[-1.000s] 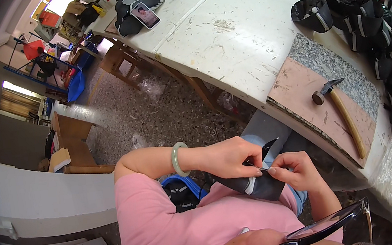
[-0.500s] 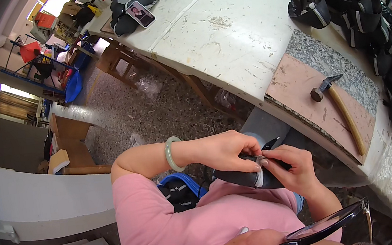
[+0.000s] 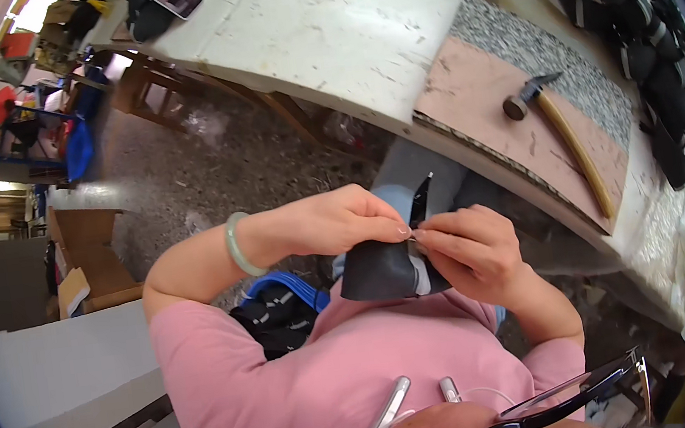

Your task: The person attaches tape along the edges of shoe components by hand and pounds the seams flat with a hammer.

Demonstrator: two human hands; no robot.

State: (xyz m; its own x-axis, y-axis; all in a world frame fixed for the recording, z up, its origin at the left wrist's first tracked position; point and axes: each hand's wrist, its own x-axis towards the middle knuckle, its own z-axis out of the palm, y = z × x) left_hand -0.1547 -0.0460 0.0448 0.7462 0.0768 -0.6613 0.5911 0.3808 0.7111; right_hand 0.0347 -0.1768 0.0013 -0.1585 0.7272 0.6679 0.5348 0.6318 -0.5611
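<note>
A black shoe upper (image 3: pixel 377 270) with a pale grey strip hangs between my two hands, above my lap. My left hand (image 3: pixel 353 217), with a pale green bangle on its wrist, pinches the upper's top edge near the strip. From the other side my right hand (image 3: pixel 477 250) has its thumb and forefinger closed on the same spot, and the fingertips of both hands nearly meet. Whatever small bit sits between them is too small to make out. A dark, pointed piece (image 3: pixel 421 202) sticks up just behind the fingertips; whether it belongs to the upper I cannot tell.
A hammer (image 3: pixel 576 153) lies on a pinkish board (image 3: pixel 476 82) beside a speckled stone slab (image 3: pixel 522 38) on the white table (image 3: pixel 294 27). More black uppers (image 3: pixel 636 24) are heaped at right, near clear plastic bags (image 3: pixel 672 216). A blue basket (image 3: pixel 311 290) holds black pieces below my left arm.
The view has shifted, so the table sits higher and further left. Both hands keep pinching the upper, which is turned to show more of its black face.
</note>
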